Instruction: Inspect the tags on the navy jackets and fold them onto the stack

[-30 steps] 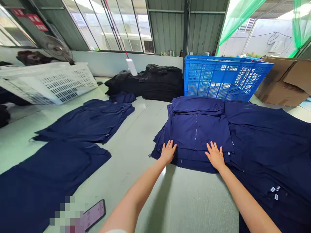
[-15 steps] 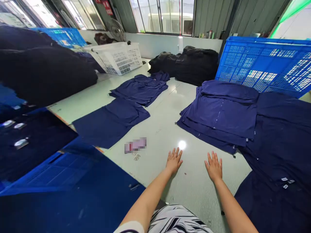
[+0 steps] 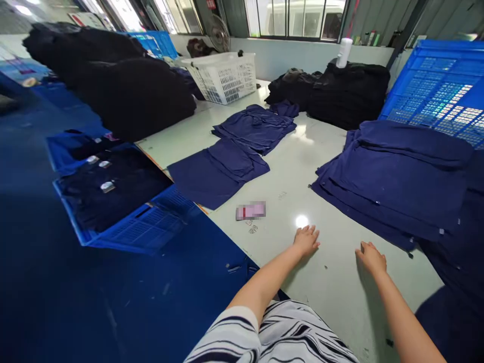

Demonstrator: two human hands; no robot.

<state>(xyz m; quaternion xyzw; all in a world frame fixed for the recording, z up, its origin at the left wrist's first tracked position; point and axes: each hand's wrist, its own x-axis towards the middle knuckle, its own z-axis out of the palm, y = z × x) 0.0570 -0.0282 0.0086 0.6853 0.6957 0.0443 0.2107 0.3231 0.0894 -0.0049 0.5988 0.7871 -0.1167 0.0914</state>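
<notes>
My left hand (image 3: 306,240) touches the pale table top (image 3: 333,290) with its fingers a little apart and nothing in it. To its right, my right hand (image 3: 372,258) is raised slightly over the table, its fingers loosely bent and holding nothing I can see. Beyond the right hand lies a stack of navy garments (image 3: 401,176), with small white tags along its near edge. A pinkish slip (image 3: 251,210), blurred out, is on the table left of my left hand. Farther off, a flat navy garment (image 3: 219,171) lies near the table's left edge.
Another folded navy pile (image 3: 257,126) and black garment stacks (image 3: 346,98) are farther back. A white basket (image 3: 234,78) stands at the rear, a large blue crate (image 3: 434,91) at the right. Beside the left edge is a blue crate of dark clothes (image 3: 113,239) above the blue floor.
The view has turned left, so things appear farther right. My flat, spread hands have changed: the right one has lifted with its fingers bending, and the left has tilted.
</notes>
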